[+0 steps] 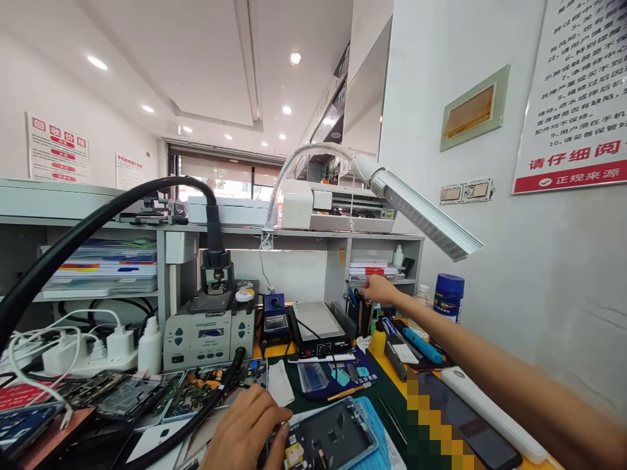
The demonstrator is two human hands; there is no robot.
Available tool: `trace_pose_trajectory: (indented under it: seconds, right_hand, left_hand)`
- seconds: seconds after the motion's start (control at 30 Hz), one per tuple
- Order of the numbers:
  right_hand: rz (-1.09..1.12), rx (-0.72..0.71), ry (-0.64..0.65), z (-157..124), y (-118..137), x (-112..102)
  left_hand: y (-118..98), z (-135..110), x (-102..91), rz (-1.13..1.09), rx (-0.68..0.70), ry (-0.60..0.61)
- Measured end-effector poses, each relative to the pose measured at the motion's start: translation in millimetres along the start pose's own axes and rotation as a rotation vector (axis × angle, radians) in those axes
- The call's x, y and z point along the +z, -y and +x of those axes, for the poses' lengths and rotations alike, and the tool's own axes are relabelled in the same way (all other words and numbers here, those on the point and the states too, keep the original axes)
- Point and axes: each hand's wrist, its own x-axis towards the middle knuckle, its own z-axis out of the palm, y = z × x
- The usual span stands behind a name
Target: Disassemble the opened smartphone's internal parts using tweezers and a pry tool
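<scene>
My left hand (249,424) is at the bottom middle, its thumb and fingers closed on the left edge of an opened phone (337,431). The phone's dark inner frame faces up, with a gold-coloured part showing at its lower left. A blue mat (375,424) lies beneath it. My right hand (381,289) reaches far forward to a dark tool holder (365,316) full of upright tools. Its fingers are drawn together at the tool tops; what they pinch is too small to make out. Tweezers (392,418) lie right of the phone.
A hot-air station (203,339) and a soldering station (275,316) stand behind, beside a heating plate (318,326). A black hose (98,209) arches across the left. Phone boards (196,391) crowd the left. A lamp (426,215) hangs above; a dark phone (460,411) lies right.
</scene>
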Motion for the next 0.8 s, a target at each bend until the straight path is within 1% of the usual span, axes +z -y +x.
trace_pose_trajectory:
  seconds: [0.1,0.2,0.37,0.5,0.6,0.67,0.73,0.8]
  right_hand:
    - [0.008,0.07,0.008,12,15,15]
    - [0.037,0.114,-0.006,15,18,21]
    - [0.155,0.111,-0.038,13,6,9]
    - [0.326,0.108,-0.075,1,-2,-4]
    - [0.496,0.118,-0.137,-19,-7,-17]
    - [0.626,0.139,-0.193,-39,-12,-25]
    - [0.776,0.173,-0.254,-68,-20,-31]
    - [0.945,0.213,-0.319,-104,-29,-33]
  left_hand:
    - [-4,2,-4.3,0.003,-0.029,0.016]
    - [-9,1,-6.4,-0.02,-0.054,0.035]
    - [-15,1,-8.8,-0.069,-0.108,0.066]
    - [-16,4,-9.2,-0.091,-0.119,0.065]
    - [-16,4,-7.9,-0.101,-0.125,0.064]
    - [-15,2,-7.3,-0.106,-0.126,0.063]
    - [-12,0,-8.0,-0.112,-0.122,0.059]
    - [-9,-2,-10.5,-0.116,-0.115,0.055]
